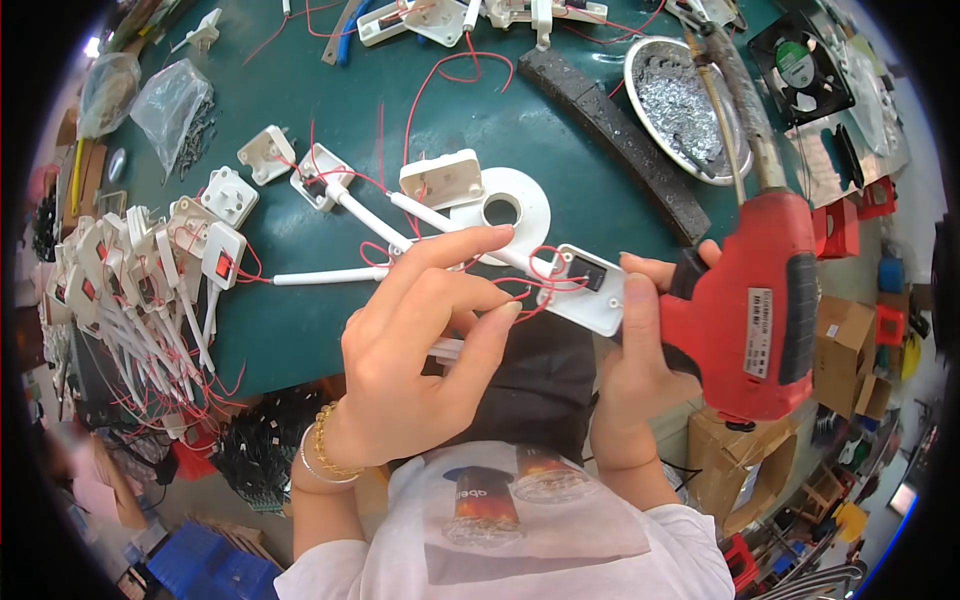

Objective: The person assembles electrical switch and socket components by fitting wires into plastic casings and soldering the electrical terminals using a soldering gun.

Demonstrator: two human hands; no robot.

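Note:
My left hand (430, 335) is at the centre, thumb and fingers pinched on thin red wires (535, 295). These wires run to a black part in a white plastic housing (597, 313). My right hand (645, 345) holds that housing at its right edge between thumb and fingers, and it also touches the red soldering gun (755, 310), whose long metal tip points up. How far my right fingers wrap round the gun's handle is partly hidden. A white tube extends up-left from the housing, past a white ring-shaped spool (530, 205).
An oval dish of grey metal scraps (685, 115) and a dark bar (620, 150) lie at the upper right. Many white housings with red switches (100, 270) are piled at left. A black fan (800, 65) sits at far right, and plastic bags (170, 110) lie upper left.

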